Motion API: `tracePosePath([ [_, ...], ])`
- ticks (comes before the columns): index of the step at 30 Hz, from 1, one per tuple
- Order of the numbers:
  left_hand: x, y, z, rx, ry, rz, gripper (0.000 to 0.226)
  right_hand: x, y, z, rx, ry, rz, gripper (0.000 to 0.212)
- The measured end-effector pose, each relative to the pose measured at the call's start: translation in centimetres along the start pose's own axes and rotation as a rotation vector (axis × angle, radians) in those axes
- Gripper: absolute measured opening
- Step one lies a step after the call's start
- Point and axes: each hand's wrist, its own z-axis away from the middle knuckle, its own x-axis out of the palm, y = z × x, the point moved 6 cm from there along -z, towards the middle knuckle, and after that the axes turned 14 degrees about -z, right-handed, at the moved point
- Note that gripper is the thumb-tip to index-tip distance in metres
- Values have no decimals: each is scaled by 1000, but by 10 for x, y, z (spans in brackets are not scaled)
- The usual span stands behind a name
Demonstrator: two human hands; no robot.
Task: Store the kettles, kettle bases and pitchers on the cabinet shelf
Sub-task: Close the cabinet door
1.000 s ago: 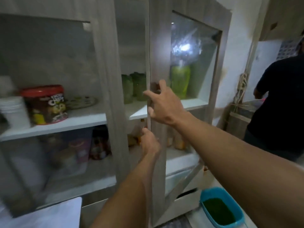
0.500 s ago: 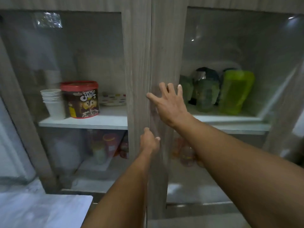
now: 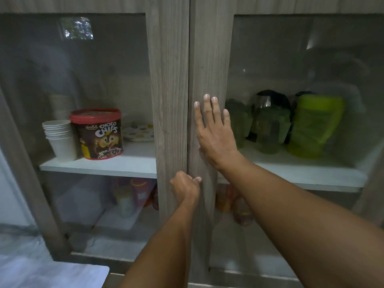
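Both glass-fronted cabinet doors stand closed. Behind the right door (image 3: 209,69), on the white shelf (image 3: 291,173), stand a dark steel kettle (image 3: 270,100), a bright green pitcher (image 3: 315,125) and darker green pitchers (image 3: 270,129), blurred by the glass. My right hand (image 3: 214,132) lies flat, fingers spread, on the right door's wooden frame. My left hand (image 3: 185,187) is curled at the seam between the doors, lower down, thumb against the right door's edge. Kettle bases cannot be made out.
Behind the left door (image 3: 168,80) sit a stack of white paper cups (image 3: 60,140), a red-lidded Choco Chips tub (image 3: 97,134) and a dotted plate (image 3: 139,132). Jars and bottles (image 3: 133,196) fill the lower shelf. A white countertop corner (image 3: 52,273) lies at bottom left.
The right door has swung from open to fully closed. My right hand went from gripping its edge to pressing flat on the frame. The view has turned square to the cabinet.
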Motion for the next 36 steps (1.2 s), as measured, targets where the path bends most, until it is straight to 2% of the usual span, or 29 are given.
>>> tracePosePath([
  [5,4,-4,-5,37,46,15,24,3,5,-1,-23,15,-21,111],
  [20,7,0,-7,44,68,-3,21,8,4,-2,-1,62,-12,123],
  [36,9,2,-15,61,77,-40,21,10,1,-1,18,21,-27,121],
])
